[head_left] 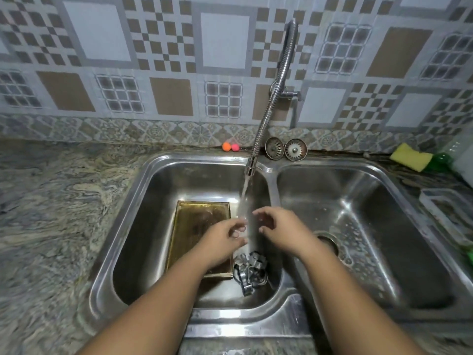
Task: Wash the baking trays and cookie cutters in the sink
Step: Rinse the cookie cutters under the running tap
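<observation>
A gold-coloured baking tray (194,226) lies flat in the left basin of the steel double sink (153,175). A heap of metal cookie cutters (252,271) sits beside the tray's near right corner. Water runs from the flexible tap (271,103) in a stream that falls between my hands. My left hand (225,239) hovers over the tray with loosely curled fingers touching the stream. My right hand (279,229) is on the other side of the stream, fingers relaxed. Neither hand holds anything.
The right basin (358,213) has only its drain. Two sink strainers (285,149) lean on the back ledge next to two small orange and pink balls (230,147). A yellow sponge (410,157), a green bottle (442,160) and a clear container (448,211) are on the right counter.
</observation>
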